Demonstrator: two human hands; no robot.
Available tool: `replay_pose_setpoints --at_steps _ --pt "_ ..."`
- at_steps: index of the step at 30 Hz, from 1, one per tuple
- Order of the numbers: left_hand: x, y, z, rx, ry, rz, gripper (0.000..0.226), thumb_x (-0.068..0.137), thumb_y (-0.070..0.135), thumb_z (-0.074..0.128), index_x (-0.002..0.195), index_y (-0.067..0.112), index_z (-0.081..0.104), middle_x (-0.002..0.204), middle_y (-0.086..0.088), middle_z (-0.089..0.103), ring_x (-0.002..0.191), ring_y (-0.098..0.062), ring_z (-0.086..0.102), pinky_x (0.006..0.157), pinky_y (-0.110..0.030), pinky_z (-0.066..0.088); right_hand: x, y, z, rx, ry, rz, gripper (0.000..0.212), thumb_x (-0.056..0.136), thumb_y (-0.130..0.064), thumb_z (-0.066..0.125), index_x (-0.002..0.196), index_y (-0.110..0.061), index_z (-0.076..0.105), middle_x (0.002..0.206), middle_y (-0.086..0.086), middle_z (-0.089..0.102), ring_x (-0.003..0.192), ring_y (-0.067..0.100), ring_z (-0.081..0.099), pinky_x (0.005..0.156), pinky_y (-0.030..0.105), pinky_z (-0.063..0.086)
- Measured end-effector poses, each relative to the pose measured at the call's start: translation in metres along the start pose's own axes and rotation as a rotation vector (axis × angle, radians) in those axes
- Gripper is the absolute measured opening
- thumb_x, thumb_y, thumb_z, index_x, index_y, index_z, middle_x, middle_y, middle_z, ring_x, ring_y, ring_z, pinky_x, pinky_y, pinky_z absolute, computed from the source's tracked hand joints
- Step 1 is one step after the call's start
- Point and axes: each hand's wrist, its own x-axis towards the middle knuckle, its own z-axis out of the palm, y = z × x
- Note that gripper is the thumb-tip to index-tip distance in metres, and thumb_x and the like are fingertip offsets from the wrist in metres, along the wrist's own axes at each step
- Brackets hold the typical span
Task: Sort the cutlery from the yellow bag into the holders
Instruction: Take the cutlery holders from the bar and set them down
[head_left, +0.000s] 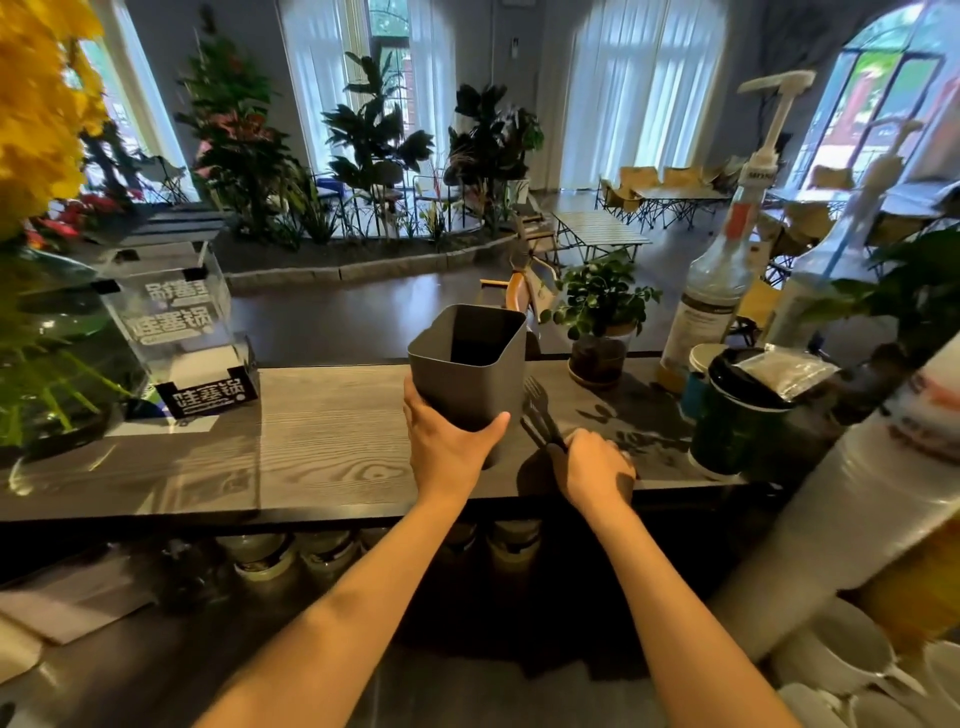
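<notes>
my left hand (447, 441) holds the grey holder (470, 374) from the front, thumb on one side, fingers round the other. the holder stands on the wooden counter (322, 431), its open top facing up. my right hand (595, 467) is at 3 o'clock from the holder, fingers curled tight on some black forks (537, 413). the fork tips point up toward 11 o'clock, just beside the holder wall. a small green plant (602, 299) sits at 2 o'clock. a dark cup (737, 415) with a lid stands at 3 o'clock, past my right hand.
</notes>
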Motion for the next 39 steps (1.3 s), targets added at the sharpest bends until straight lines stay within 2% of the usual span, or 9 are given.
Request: replay_pose_setpoints --at_steps 6,12,15,18,24,27,30,35,39 --pt "-0.004 -0.003 -0.030 -0.111 -0.054 0.023 0.128 0.058 0.043 0.091 0.155 0.026 0.009 0.149 -0.005 0.038 0.136 -0.024 0.041 0.104 -0.035 0.044 -0.012 0.001 -0.007 -0.005 -0.075 -0.032 0.037 0.105 -0.044 0.040 0.116 -0.014 0.060 0.112 0.010 0.065 0.108 0.028 0.061 0.087 0.041 0.051" --pt "-0.017 0.001 -0.063 -0.163 -0.158 0.051 0.127 0.047 0.060 0.084 0.148 0.046 0.008 0.146 -0.001 0.040 0.133 -0.020 0.044 0.105 -0.041 0.047 -0.040 0.003 -0.029 0.920 -0.051 0.066 0.026 0.106 -0.031 0.044 0.112 -0.010 0.059 0.094 0.009 0.063 0.084 0.022 0.062 0.077 0.042 0.053" --pt "-0.025 0.004 -0.082 -0.156 -0.199 0.078 0.127 0.046 0.060 0.084 0.147 0.049 0.008 0.147 0.000 0.041 0.133 -0.018 0.044 0.106 -0.037 0.047 -0.074 -0.004 -0.060 1.143 -0.002 -0.046 0.022 0.107 -0.026 0.042 0.105 -0.016 0.062 0.072 0.001 0.052 0.058 0.011 0.048 0.050 0.027 0.040" --pt "-0.033 0.007 -0.102 -0.151 -0.220 0.106 0.124 0.048 0.056 0.086 0.147 0.047 0.011 0.145 0.003 0.045 0.131 -0.017 0.046 0.104 -0.038 0.048 -0.109 -0.010 -0.093 1.307 0.118 -0.163 0.023 0.107 -0.025 0.043 0.101 -0.018 0.064 0.062 -0.004 0.045 0.050 0.006 0.041 0.046 0.022 0.033" --pt "-0.058 0.013 -0.143 -0.238 -0.290 0.208 0.116 0.050 0.026 0.099 0.141 0.036 0.029 0.139 0.011 0.050 0.130 -0.009 0.049 0.105 -0.029 0.048 -0.172 -0.020 -0.148 0.812 0.268 -0.487 0.034 0.100 -0.026 0.060 0.067 -0.018 0.063 0.051 -0.008 0.046 0.045 0.005 0.037 0.048 0.025 0.028" --pt "-0.077 0.012 -0.167 -0.218 -0.314 0.255 0.113 0.053 0.017 0.099 0.141 0.037 0.030 0.140 0.008 0.049 0.125 0.007 0.050 0.098 -0.019 0.048 -0.194 -0.026 -0.162 0.553 0.189 -0.516 0.027 0.096 -0.028 0.066 0.077 -0.012 0.074 0.056 -0.001 0.055 0.049 0.010 0.043 0.049 0.027 0.031" --pt "-0.094 0.004 -0.188 -0.184 -0.352 0.272 0.120 0.051 0.042 0.098 0.148 0.035 0.028 0.144 0.005 0.047 0.132 -0.008 0.048 0.105 -0.040 0.049 -0.215 -0.035 -0.168 0.426 0.107 -0.529 0.018 0.092 -0.028 0.071 0.087 -0.012 0.077 0.065 -0.001 0.061 0.057 0.009 0.050 0.051 0.023 0.036" --pt "-0.119 0.001 -0.220 -0.182 -0.378 0.250 0.119 0.048 0.053 0.095 0.144 0.036 0.028 0.143 0.007 0.047 0.134 -0.012 0.048 0.107 -0.044 0.047 -0.244 -0.047 -0.168 0.469 0.043 -0.552 0.013 0.093 -0.022 0.069 0.090 -0.012 0.077 0.070 0.000 0.065 0.063 0.011 0.057 0.054 0.019 0.043" --pt "-0.129 -0.007 -0.245 -0.191 -0.352 0.181 0.116 0.046 0.052 0.096 0.139 0.053 0.028 0.146 0.007 0.043 0.138 -0.017 0.042 0.108 -0.055 0.044 -0.252 -0.047 -0.165 1.009 -0.114 -0.485 0.020 0.102 -0.012 0.055 0.086 -0.011 0.068 0.058 -0.001 0.062 0.056 0.014 0.050 0.051 0.022 0.039"
